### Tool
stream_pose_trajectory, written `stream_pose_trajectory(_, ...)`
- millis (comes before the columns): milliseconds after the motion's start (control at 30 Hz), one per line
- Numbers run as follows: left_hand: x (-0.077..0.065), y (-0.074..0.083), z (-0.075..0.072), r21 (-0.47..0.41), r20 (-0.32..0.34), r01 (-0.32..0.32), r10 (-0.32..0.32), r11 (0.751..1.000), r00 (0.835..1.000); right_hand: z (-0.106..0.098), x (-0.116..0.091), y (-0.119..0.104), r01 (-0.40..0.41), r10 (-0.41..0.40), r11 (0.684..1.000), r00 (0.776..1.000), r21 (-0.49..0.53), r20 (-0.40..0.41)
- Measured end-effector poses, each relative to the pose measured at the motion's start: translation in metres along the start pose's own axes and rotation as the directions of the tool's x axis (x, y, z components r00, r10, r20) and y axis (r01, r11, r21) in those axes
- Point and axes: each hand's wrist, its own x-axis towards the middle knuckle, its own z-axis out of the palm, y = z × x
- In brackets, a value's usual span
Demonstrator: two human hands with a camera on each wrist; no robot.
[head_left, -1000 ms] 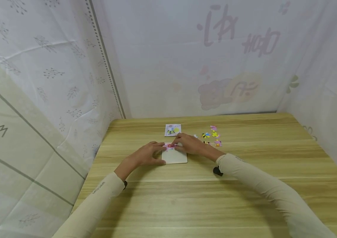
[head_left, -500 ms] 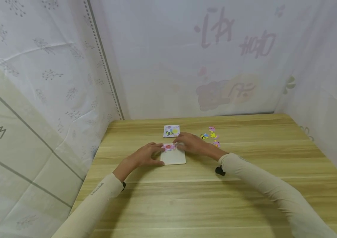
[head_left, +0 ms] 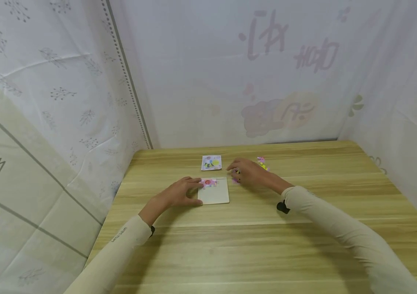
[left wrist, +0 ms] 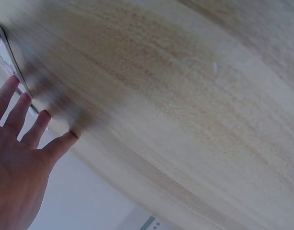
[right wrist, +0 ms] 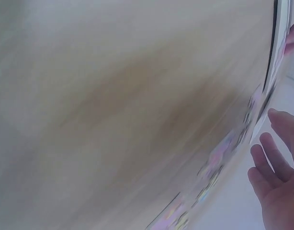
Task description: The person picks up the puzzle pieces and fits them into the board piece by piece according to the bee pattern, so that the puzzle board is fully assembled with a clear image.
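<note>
Reaches out with the left arm (head_left: 109, 253) and the right arm (head_left: 348, 228), both slanting in toward the middle. Holds the left hand (head_left: 177, 192) palm down, pointing right, with the thumb (head_left: 195, 202) stuck out wide and the other fingers (left wrist: 16, 116) nearly straight. Holds the right hand (head_left: 251, 172) palm down too, a bit farther away, pointing left, with fingers a little bent and spread apart. Has the two hands near each other, with a small gap between.
</note>
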Motion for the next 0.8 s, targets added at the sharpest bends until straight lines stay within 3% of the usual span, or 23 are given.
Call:
stream_pose_trajectory(100,-0.001,0.0,0.0,-0.001,-0.001,-0.003,0.003,1.0,1.0,-0.004,-0.003,0.007,-0.021,0.021,0.999,1.0,-0.027,-0.003)
stream_pose_trajectory(333,-0.002,0.001,0.0,-0.005,-0.002,0.002,-0.002,1.0,1.0,-0.017,-0.012,0.024,-0.053,0.053,0.998,0.998,0.022,-0.021)
stream_pose_trajectory(533,-0.002,-0.001,0.0,-0.005,-0.005,0.0,0.0,1.0,1.0,-0.024,-0.019,0.042,-0.075,0.074,0.997,0.997,-0.027,-0.032)
stream_pose_trajectory(667,-0.001,-0.001,0.001,-0.008,0.0,0.0,0.0,1.0,1.0,-0.03,-0.026,0.05,-0.114,0.114,0.993,0.992,0.003,-0.046)
stream_pose_trajectory(800,-0.001,-0.002,0.002,-0.005,-0.001,0.001,-0.001,1.0,1.0,-0.037,-0.032,0.058,-0.102,0.104,0.995,0.992,0.023,-0.075)
